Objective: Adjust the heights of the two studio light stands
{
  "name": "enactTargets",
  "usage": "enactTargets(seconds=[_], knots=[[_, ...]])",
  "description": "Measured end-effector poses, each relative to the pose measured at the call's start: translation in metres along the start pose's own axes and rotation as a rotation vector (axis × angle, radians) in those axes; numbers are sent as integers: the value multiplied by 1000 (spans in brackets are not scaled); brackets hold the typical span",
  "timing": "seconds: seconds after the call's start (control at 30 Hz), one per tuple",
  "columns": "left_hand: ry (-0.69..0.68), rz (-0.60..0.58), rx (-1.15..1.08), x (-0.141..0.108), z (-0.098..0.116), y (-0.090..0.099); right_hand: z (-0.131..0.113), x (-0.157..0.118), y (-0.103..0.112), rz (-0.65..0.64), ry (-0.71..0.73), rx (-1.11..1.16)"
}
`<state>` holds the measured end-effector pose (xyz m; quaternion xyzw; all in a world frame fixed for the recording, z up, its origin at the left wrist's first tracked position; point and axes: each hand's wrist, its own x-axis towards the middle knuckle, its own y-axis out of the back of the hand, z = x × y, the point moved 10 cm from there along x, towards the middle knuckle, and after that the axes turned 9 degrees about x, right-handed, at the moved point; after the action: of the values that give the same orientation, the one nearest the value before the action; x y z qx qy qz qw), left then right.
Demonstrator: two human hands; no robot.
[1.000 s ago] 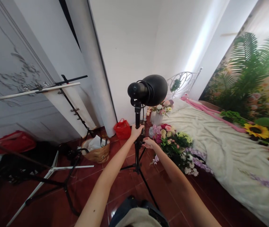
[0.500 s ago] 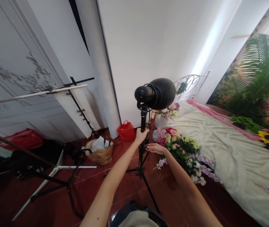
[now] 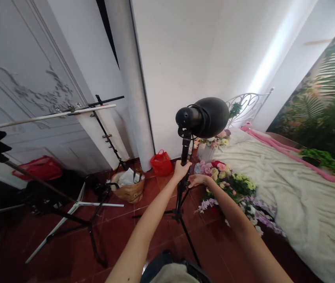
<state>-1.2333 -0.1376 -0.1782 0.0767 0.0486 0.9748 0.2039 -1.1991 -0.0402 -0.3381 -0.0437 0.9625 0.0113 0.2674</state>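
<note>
A black studio light [image 3: 205,118] with a dark round reflector and a coiled cable sits on top of a black light stand [image 3: 180,196]. My left hand [image 3: 182,169] is wrapped round the upper pole of that stand, just below the lamp. Lower down, my right hand [image 3: 197,181] is at the right side of the stand, its fingers bent against a knob or clamp that they largely hide. The stand's legs are spread on the red tiled floor.
Flowers [image 3: 226,177] lie right of the stand, beside a bed with a cream blanket [image 3: 297,196]. To the left are a wicker basket [image 3: 130,190], a red bag [image 3: 161,163], a white-legged stand [image 3: 80,203] and a horizontal white pole [image 3: 49,116]. A white wall rises behind.
The view has turned slightly left, so things appear farther right. My right hand's fingers, outstretched before, have bent in at the stand. My left hand keeps its hold on the pole.
</note>
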Motion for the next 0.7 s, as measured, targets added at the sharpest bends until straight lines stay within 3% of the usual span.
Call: enactTargets(seconds=[0.1, 0.23, 0.3, 0.47, 0.7], knots=[[30, 16, -15, 0, -2, 1, -4, -2, -4, 12, 142, -192], [60, 11, -28, 1, -3, 0, -22, -28, -14, 279, 533, -663], [72, 22, -34, 1, -4, 1, -19, -45, -25, 411, 634, -812], [74, 25, -44, 1, -5, 1, 13, -71, -38, 592, 687, -808], [61, 16, -41, 2, -6, -1, 58, -84, -45, 615, 689, -763]])
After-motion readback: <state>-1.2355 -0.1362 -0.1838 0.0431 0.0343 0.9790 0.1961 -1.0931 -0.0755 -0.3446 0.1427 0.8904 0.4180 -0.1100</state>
